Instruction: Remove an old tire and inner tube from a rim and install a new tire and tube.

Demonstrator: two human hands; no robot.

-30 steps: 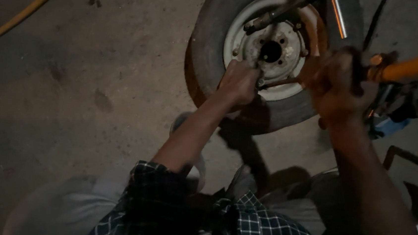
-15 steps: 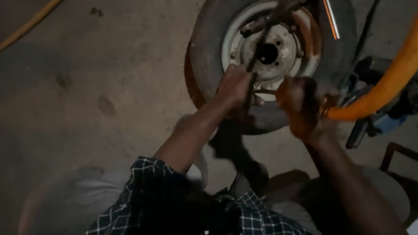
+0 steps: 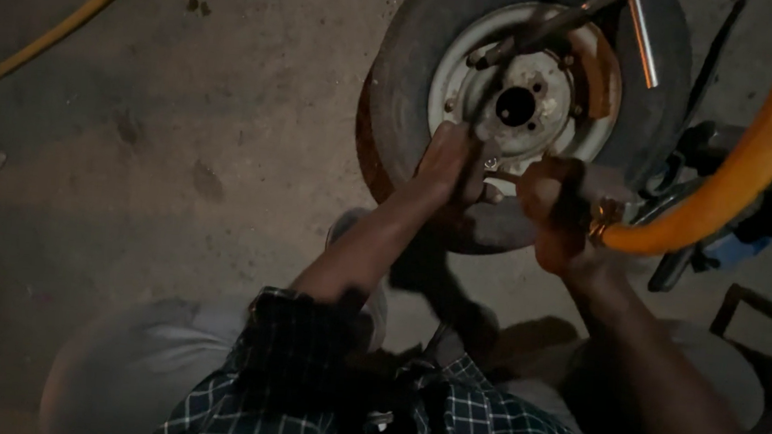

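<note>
1. The left hand (image 3: 450, 162) is pressed against the lower rim of the wheel (image 3: 528, 109), its fingers curled close together at the pale steel rim near a small nut or valve; the dim light hides whether they pinch anything.
2. The right hand (image 3: 559, 212) is closed in a fist around the brass-ended tip of an orange hose (image 3: 758, 154), just beside the left hand at the tyre's lower edge.
3. The wheel lies flat on the concrete floor (image 3: 181, 137) (its hub hole faces up), with a metal bar (image 3: 643, 40) resting across its upper part.
4. A second, yellowish hose (image 3: 61, 26) runs across the floor, well apart.
</note>
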